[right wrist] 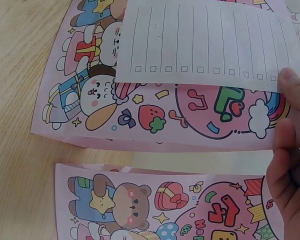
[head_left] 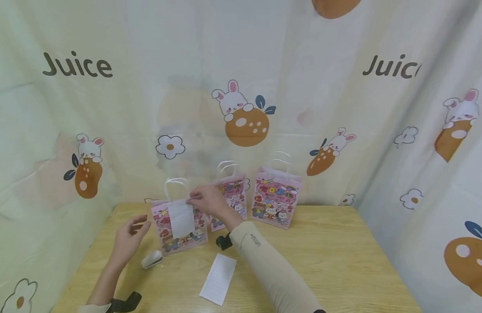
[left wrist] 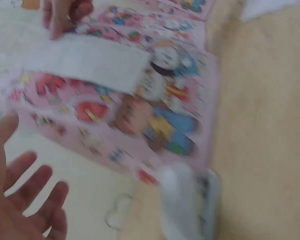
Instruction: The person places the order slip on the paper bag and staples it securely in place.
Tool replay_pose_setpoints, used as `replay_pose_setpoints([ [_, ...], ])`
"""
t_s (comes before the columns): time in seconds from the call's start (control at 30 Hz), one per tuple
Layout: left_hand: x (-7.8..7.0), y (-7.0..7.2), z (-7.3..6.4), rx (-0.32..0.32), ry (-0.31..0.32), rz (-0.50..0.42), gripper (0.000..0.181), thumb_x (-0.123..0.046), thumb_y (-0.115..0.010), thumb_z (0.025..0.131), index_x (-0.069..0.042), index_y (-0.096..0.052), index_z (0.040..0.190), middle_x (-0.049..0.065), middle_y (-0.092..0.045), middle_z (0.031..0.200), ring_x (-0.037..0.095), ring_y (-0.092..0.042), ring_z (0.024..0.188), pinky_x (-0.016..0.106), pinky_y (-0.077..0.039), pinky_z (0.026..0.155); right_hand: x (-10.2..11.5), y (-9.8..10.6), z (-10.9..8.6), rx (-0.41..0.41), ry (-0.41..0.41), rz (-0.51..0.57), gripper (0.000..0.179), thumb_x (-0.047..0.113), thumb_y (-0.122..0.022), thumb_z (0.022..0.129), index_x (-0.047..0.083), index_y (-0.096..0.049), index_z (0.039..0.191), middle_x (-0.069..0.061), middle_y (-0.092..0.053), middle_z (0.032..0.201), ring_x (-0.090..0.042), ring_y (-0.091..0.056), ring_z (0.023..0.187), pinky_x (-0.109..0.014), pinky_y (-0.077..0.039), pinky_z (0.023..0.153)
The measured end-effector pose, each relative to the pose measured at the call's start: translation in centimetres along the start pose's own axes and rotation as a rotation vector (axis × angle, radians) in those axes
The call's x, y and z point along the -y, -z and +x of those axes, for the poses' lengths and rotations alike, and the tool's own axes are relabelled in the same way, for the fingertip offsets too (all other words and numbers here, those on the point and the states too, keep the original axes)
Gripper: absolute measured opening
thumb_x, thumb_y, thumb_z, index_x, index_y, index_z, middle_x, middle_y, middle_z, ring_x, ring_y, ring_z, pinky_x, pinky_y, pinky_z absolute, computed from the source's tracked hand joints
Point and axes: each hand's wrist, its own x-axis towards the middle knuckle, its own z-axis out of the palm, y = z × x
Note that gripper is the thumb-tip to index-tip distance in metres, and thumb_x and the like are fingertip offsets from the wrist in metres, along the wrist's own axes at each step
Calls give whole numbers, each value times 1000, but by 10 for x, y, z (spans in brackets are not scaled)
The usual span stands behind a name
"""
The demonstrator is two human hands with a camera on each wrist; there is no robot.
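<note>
My right hand (head_left: 211, 201) is at the top edge of the left pink gift bag (head_left: 162, 226). Its thumb presses a corner of a white checklist slip (right wrist: 205, 45), pinching it against the bag's rim. The slip, ruled with lines and small boxes, hangs flat over the bag's printed front. To the left of that bag my left hand (head_left: 129, 237) hovers with loosely bent fingers, holding nothing. Below it on the table lies a white stapler (head_left: 152, 259), also seen blurred in the left wrist view (left wrist: 182, 205).
Two more pink gift bags stand behind to the right, one in the middle (head_left: 235, 200) and one at the right (head_left: 276, 198). More white lined slips (head_left: 219, 278) lie on the wooden table (head_left: 323, 261) near its front. A printed curtain (head_left: 303, 108) hangs behind.
</note>
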Motion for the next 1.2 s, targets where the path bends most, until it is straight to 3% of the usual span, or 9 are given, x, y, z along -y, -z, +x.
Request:
replay_pose_setpoints([
  [0.13, 17, -1, -14, 55, 6, 12, 38, -27, -59, 99, 1, -61, 125, 18, -64, 120, 24, -61, 104, 17, -46, 82, -3, 2, 1, -25, -10, -8, 20, 31, -72, 89, 15, -76, 100, 4, -72, 97, -7, -65, 83, -21, -51, 72],
  [0.33, 41, -7, -26, 131, 84, 41, 40, -27, -66, 95, 2, -63, 121, 18, -66, 117, 30, -63, 103, 35, -50, 87, -6, 4, 1, -27, -7, -6, 25, 32, -72, 89, 12, -75, 104, 1, -72, 102, -11, -67, 90, -24, -52, 77],
  [0.47, 51, -11, -35, 167, 128, 58, 42, -25, -72, 89, 4, -63, 119, 23, -64, 116, 35, -64, 99, 43, -54, 83, -5, 5, 1, -15, -6, 5, 27, 32, -72, 89, 11, -75, 105, 0, -72, 103, -11, -67, 91, -24, -52, 78],
  [0.7, 60, -18, -48, 202, 223, 151, 41, -23, -77, 85, 2, -65, 115, 12, -67, 103, 20, -63, 85, 33, -52, 74, -1, 4, 1, -4, -19, 28, 24, 32, -72, 89, 14, -75, 105, 1, -71, 105, -11, -66, 91, -25, -52, 78],
  [0.8, 62, -18, -52, 194, 223, 230, 36, -24, -76, 85, -2, -67, 112, 7, -68, 100, 17, -61, 84, 36, -51, 75, 0, 2, 0, 8, -16, 36, 26, 32, -72, 89, 12, -75, 106, 0, -71, 105, -12, -66, 93, -25, -53, 79],
  [0.93, 63, -16, -53, 169, 174, 288, 32, -20, -76, 85, -3, -67, 110, 6, -68, 96, 18, -60, 85, 39, -50, 77, 1, 2, 1, 7, -14, 44, 25, 31, -72, 89, 13, -75, 106, 0, -72, 104, -10, -66, 90, -23, -52, 77],
  [1.03, 66, -15, -53, 167, 138, 260, 31, -16, -75, 85, 0, -66, 110, 8, -68, 98, 21, -61, 88, 39, -50, 80, 1, 3, 2, 4, -17, 56, 22, 31, -72, 89, 14, -75, 103, 2, -72, 101, -7, -65, 86, -21, -52, 73],
  [1.2, 66, -9, -66, 193, 135, 158, 28, -11, -68, 91, 3, -56, 113, 11, -64, 105, 24, -59, 98, 36, -48, 86, 0, -1, 0, 16, -28, 63, 22, 31, -72, 89, 13, -75, 102, 2, -72, 102, -9, -66, 88, -22, -52, 75],
])
